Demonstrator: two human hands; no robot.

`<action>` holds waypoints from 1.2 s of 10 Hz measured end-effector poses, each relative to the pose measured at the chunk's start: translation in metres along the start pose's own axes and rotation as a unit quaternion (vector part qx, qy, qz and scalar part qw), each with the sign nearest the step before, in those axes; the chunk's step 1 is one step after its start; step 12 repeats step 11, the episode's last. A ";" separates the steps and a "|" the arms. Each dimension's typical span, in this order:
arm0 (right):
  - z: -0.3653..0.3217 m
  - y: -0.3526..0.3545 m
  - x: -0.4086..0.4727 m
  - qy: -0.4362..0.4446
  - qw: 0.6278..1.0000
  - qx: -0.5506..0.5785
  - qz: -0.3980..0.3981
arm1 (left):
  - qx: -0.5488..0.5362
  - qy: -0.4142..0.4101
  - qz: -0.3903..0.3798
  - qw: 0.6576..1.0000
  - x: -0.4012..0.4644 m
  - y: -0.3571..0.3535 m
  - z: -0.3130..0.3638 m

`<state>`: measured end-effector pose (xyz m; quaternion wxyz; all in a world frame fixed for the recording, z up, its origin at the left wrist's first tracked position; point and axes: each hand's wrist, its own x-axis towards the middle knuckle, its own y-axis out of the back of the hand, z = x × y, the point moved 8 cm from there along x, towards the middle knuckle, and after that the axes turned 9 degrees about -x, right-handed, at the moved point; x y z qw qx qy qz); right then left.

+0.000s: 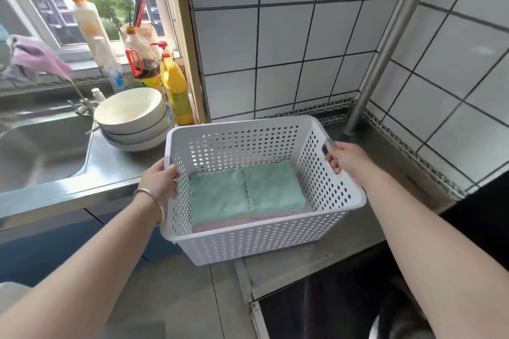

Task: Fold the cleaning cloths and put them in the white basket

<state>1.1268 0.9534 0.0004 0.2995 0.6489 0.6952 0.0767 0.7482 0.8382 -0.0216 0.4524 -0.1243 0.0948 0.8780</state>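
Both bare hands grip the white perforated plastic basket (264,231) by its side handles: left hand (161,183) curled over the rim, right hand (345,158) wrapped round the cutout. Folded fluffy green cloths (245,191) lie flat inside, on the steel surface (115,170). Stacked white ceramic bowls (132,121) sit behind.

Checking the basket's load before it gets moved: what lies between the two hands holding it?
In the head view, between the left hand and right hand sits the white perforated plastic basket, with two folded green cloths side by side atop pink ones.
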 end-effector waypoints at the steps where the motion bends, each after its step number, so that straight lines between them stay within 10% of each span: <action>1: -0.014 0.021 -0.003 0.061 0.955 -0.255 0.141 | -0.001 0.004 0.012 1.000 -0.005 -0.013 -0.001; 4: 0.005 -0.015 -0.087 0.244 0.874 -0.387 0.164 | -0.013 0.004 -0.009 1.000 -0.011 -0.094 -0.012; 12: 0.064 0.051 -0.054 0.155 0.876 -0.451 0.074 | 0.071 -0.010 -0.053 0.996 -0.008 -0.205 -0.004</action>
